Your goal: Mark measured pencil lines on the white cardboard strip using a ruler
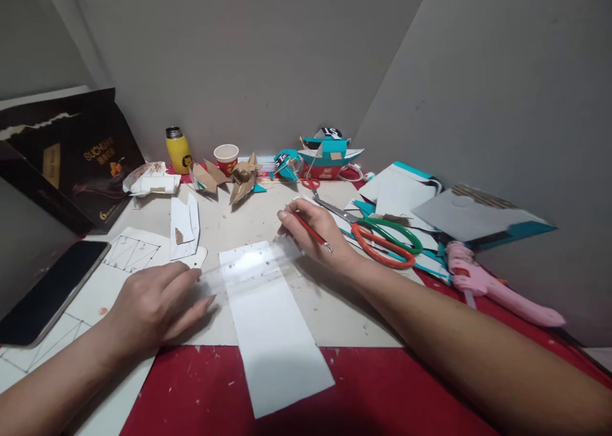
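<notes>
A clear ruler (pixel 258 267) lies across the upper part of a white paper strip (pixel 277 334). My left hand (pixel 160 299) grips the ruler's left end between thumb and fingers. At the other end, my right hand (pixel 315 232) is closed around a red pencil (pixel 310 229), its fingers near the ruler's right end. The pencil's tip is hidden behind the fingers. The strip rests on a pale board (pixel 358 315) and hangs over its front edge onto the red surface (pixel 201 391).
Scissors (pixel 387 241) and a pink glue gun (pixel 502 289) lie right, beside card scraps. A phone (pixel 52 296) rests on a drawn sheet (pixel 129 251) at left. Behind stand a yellow bottle (pixel 178 152), a paper cup (pixel 226 159) and cardboard models (pixel 246 181).
</notes>
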`<state>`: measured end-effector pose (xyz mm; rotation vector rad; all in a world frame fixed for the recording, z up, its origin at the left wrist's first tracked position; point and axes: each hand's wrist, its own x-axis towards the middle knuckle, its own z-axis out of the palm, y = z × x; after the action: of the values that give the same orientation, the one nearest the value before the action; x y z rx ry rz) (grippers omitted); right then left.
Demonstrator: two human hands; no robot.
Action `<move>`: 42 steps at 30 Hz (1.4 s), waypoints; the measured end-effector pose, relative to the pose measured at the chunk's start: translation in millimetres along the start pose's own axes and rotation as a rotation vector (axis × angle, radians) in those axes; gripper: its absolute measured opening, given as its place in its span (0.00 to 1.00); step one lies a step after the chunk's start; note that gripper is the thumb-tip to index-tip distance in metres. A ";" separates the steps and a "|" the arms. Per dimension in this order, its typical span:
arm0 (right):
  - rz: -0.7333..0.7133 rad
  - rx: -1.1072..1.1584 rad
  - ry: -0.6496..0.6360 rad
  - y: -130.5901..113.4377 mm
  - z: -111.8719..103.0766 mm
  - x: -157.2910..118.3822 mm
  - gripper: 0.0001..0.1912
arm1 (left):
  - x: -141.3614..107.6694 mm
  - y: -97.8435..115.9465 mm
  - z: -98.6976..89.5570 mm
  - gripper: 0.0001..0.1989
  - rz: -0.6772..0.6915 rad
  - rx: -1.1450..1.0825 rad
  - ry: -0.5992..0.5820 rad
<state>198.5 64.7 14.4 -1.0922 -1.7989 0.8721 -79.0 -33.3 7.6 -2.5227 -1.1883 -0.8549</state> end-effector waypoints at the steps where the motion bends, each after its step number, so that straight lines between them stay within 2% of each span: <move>1: -0.022 0.006 0.026 2.2 0.2 0.6 0.12 | 0.9 -2.2 -0.6 0.09 -0.001 0.032 -0.015; 5: 0.036 0.135 0.037 11.1 4.5 1.8 0.13 | 3.7 -6.6 0.7 0.10 -0.194 0.020 -0.044; 9: 0.055 0.226 0.036 18.4 9.6 1.7 0.17 | 10.3 3.4 4.2 0.10 -0.328 -0.057 -0.054; 14: 0.080 0.361 0.022 24.1 13.0 2.3 0.16 | 28.7 21.4 1.8 0.09 -0.667 -0.387 -0.050; 17: 0.156 0.442 0.090 22.0 13.0 5.1 0.14 | 42.4 27.5 -0.5 0.10 -0.854 -0.609 0.006; 19: 0.243 0.539 0.118 18.2 12.0 8.0 0.15 | 50.5 31.4 0.9 0.10 -0.919 -0.703 0.045; 22: 0.368 0.682 0.088 11.2 9.1 12.0 0.16 | 59.6 40.2 8.2 0.10 -0.937 -0.737 0.043; 25: 0.444 0.810 0.057 5.8 5.9 14.0 0.13 | 64.5 50.5 17.7 0.13 -0.954 -0.772 -0.007; 29: 0.495 0.873 0.106 5.2 3.1 16.1 0.12 | 65.7 56.1 22.6 0.16 -0.977 -0.843 -0.112; 35: 0.475 0.886 0.191 6.5 2.6 20.3 0.11 | 63.4 41.6 11.7 0.16 -1.002 -0.909 -0.323; 42: 0.432 0.887 0.151 3.7 6.4 19.4 0.10 | 67.3 20.4 5.7 0.16 -0.988 -0.933 -0.439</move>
<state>188.7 83.0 14.3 -0.9018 -0.8619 1.5874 -27.3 -1.6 43.7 -2.7576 -2.8573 -1.3061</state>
